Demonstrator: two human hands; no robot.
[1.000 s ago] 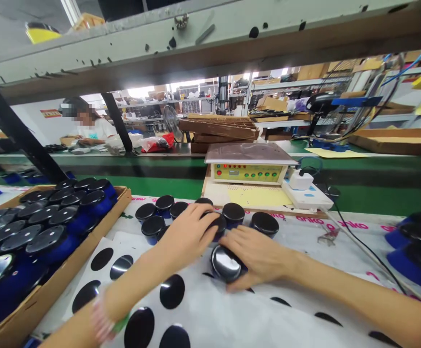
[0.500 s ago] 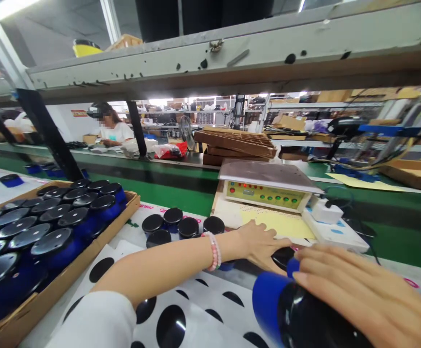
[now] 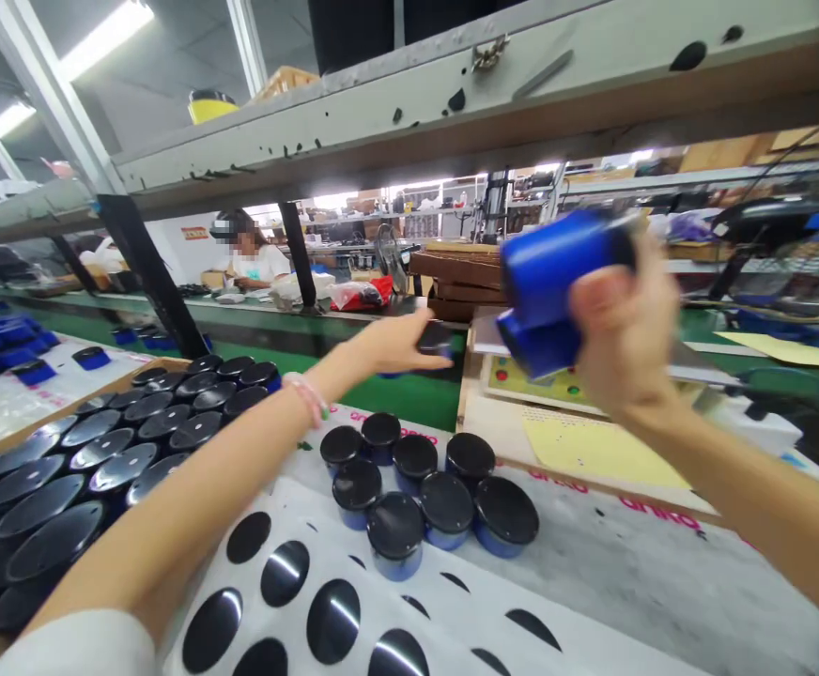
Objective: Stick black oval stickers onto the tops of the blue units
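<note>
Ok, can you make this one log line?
right hand: raised, holding blue-and-black cylinders | left hand: outstretched at blurred small dark piece, grip unclear

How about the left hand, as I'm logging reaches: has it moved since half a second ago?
Yes, leftward and up in the picture: the left hand was below the control box, and now is left of it, roughly level.

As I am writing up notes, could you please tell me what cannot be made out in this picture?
All in the head view:
Right hand: blurred, its far side hidden behind the blue tubs it holds.
Left hand: too blurred to tell whether it grips the dark tub.
Control box: front partly hidden by the blue tubs and right hand.
Spotted sheet: near part cut off by the bottom edge.
Far person: hands too small to make out.
</note>
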